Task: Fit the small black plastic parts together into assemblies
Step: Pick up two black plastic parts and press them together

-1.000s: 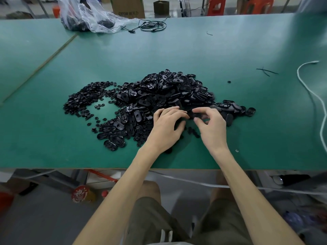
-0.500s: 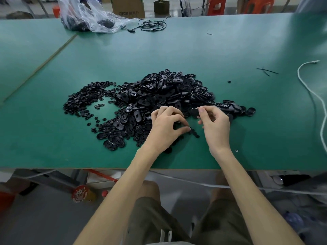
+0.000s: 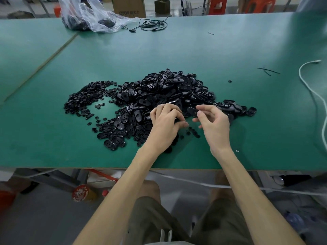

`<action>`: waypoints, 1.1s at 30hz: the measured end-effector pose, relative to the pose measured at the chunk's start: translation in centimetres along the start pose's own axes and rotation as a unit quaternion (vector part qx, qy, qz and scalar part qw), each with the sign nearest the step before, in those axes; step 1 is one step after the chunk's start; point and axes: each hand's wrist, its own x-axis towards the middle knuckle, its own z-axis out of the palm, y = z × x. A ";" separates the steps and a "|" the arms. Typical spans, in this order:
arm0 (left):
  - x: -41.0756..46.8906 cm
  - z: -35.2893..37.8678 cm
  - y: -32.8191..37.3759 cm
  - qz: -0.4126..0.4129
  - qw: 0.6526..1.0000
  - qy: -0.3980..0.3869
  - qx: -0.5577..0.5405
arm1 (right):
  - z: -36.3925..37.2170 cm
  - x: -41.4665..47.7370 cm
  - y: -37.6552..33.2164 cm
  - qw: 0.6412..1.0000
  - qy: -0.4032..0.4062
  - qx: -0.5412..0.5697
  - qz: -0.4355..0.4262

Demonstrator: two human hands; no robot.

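The right hand pinches a flat oval black plastic shell just right of the left hand, whose curled fingers possibly hold something; I cannot tell.

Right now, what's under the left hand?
Small black parts poke out from under the left hand, lying on the green table. Anything beneath the palm or inside its curled fingers is covered.

The only legible print stood on the brown cardboard box beyond the far edge of the green counter: dark letters reading "OTOR", followed by a few characters too blurred to make out.
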 end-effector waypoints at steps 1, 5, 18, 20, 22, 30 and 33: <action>0.0 -0.1 0.1 -0.007 1.000 0.009 -0.014 | 0.0 0.0 0.0 1.000 -0.002 0.004 0.000; 0.0 -0.5 0.3 -0.079 0.989 0.017 -0.121 | 0.0 0.0 -0.1 1.000 -0.006 0.005 0.001; -0.1 -0.4 -0.1 -0.071 0.973 0.040 -0.217 | -0.1 -0.1 -0.1 0.999 -0.031 0.020 -0.021; -0.1 -0.5 -0.3 -0.077 0.971 0.055 -0.222 | -0.1 -0.1 -0.1 0.999 -0.033 0.020 -0.019; -0.1 -0.5 -0.3 -0.076 0.970 0.057 -0.223 | 0.0 -0.1 -0.1 0.999 -0.034 0.022 -0.016; -0.1 -0.7 -0.3 -0.048 0.979 0.065 -0.189 | 0.1 -0.1 -0.2 0.998 -0.049 0.049 -0.010; -0.1 -0.9 -0.4 -0.050 0.977 0.078 -0.191 | 0.1 -0.1 -0.2 0.997 -0.062 0.054 -0.011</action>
